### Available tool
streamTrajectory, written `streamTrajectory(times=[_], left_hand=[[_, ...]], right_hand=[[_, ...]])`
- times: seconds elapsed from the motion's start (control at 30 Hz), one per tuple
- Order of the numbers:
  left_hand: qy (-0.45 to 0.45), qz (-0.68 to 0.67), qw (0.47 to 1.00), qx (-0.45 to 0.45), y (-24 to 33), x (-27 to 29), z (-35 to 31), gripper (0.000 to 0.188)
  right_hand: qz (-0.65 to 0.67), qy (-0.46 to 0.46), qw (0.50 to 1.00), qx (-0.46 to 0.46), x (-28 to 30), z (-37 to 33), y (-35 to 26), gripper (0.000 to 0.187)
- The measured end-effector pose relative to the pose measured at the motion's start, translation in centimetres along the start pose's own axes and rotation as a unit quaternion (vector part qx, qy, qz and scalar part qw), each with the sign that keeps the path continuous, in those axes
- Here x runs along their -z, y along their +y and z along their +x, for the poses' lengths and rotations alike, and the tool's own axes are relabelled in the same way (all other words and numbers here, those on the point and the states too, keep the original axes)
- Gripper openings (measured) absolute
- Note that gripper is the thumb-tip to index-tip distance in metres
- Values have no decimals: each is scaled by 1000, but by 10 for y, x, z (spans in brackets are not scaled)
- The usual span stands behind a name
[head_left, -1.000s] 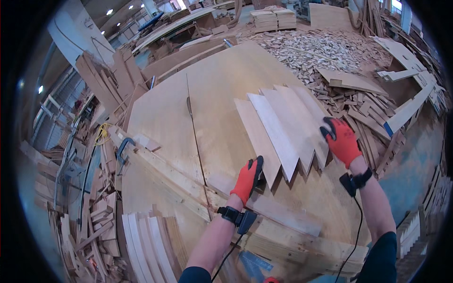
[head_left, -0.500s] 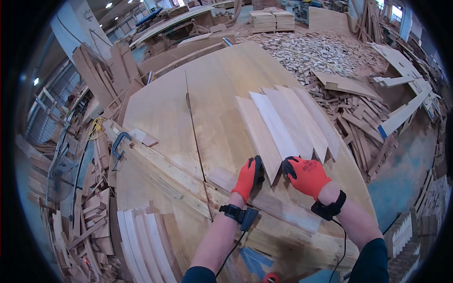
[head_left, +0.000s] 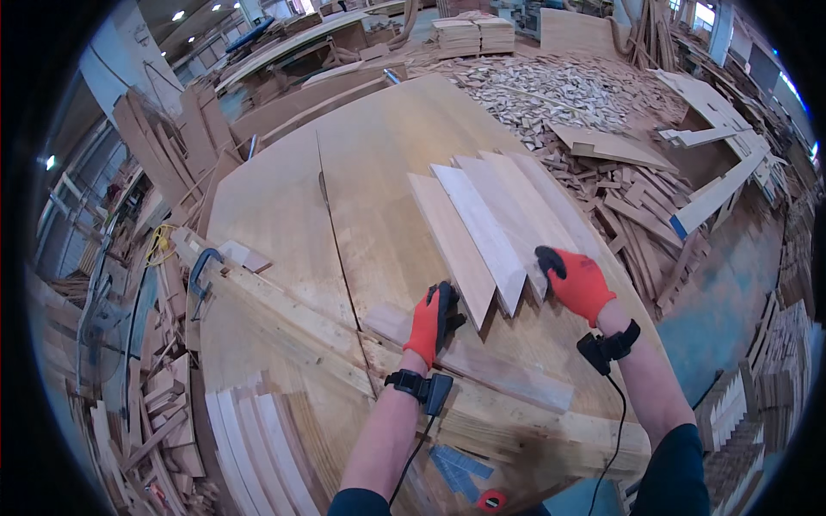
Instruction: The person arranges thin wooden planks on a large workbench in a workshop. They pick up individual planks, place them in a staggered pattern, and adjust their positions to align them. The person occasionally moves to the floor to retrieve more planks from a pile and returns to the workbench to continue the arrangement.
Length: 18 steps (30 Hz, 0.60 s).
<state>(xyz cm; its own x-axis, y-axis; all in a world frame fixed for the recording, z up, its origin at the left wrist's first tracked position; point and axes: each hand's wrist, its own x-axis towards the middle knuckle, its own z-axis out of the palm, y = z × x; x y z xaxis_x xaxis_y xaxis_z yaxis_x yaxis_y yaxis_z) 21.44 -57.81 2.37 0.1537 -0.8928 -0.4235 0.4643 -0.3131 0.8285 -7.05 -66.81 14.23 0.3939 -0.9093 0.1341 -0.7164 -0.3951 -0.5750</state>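
Observation:
Several pale wooden boards [head_left: 453,249] with slanted ends lie side by side on the large wooden tabletop [head_left: 267,206]. The second is a whiter board [head_left: 480,225]. My right hand [head_left: 579,285], in an orange glove with black fingertips, has its fingers curled at the near ends of the right-hand boards; the palm hides what they grip, if anything. Left of the first board's pointed near end is my left hand [head_left: 430,322], gloved alike, its fingers apart and holding nothing. Just below it, a loose flat board [head_left: 508,371] lies crosswise.
A blue clamp [head_left: 200,273] grips long timber [head_left: 284,310] at the left. More boards [head_left: 262,443] are stacked near left. Blue flat pieces [head_left: 460,470] and a round red object [head_left: 491,501] sit at the near edge. Scrap wood [head_left: 568,99] heaps up beyond the table.
My right hand has moved right and away from me, off the whiter board's near end, which now shows. My left hand has drawn slightly away from the first board. The whole view has shifted.

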Motion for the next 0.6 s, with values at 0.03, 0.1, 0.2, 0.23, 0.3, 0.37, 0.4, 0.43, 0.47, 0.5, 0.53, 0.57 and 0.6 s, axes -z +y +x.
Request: streamTrajectory(times=[0.03,0.1,0.2,0.23,0.3,0.37,0.4,0.43,0.47,0.5,0.53,0.57,0.6], left_hand=[[-4,3,1000,-8,-1,-1,1,46],[-11,10,1000,-23,-2,-5,-1,47],[-28,6,999,-32,5,-18,-7,47],[-20,-4,999,-36,5,-18,-7,45],[-6,-25,999,-44,4,-19,-8,41],[-22,-12,998,-60,2,-16,-8,45],[-29,-5,997,-69,2,-12,-8,47],[-33,6,997,-63,4,-12,-9,47],[-33,1,998,-61,5,-13,-10,47],[-33,-3,998,-58,5,-15,-11,47],[-30,-8,998,-56,6,-15,-11,47],[-34,-13,998,-45,6,-18,-11,48],[-48,-18,998,-48,6,-22,-11,50]], right_hand=[[26,28,999,-14,6,1,5,35],[94,49,993,-56,10,9,31,37],[71,44,994,-68,9,12,65,35],[85,17,993,-85,8,11,66,34],[116,-25,987,-108,8,14,74,33],[144,-39,984,-98,15,15,62,32],[158,-46,982,-91,17,14,58,32],[148,-7,987,-61,13,18,57,31],[185,-28,978,-90,20,17,60,31],[221,-49,967,-119,30,15,65,31],[258,-72,952,-146,39,15,58,30],[203,51,961,-180,40,14,63,29],[300,37,943,-142,39,22,99,30]])
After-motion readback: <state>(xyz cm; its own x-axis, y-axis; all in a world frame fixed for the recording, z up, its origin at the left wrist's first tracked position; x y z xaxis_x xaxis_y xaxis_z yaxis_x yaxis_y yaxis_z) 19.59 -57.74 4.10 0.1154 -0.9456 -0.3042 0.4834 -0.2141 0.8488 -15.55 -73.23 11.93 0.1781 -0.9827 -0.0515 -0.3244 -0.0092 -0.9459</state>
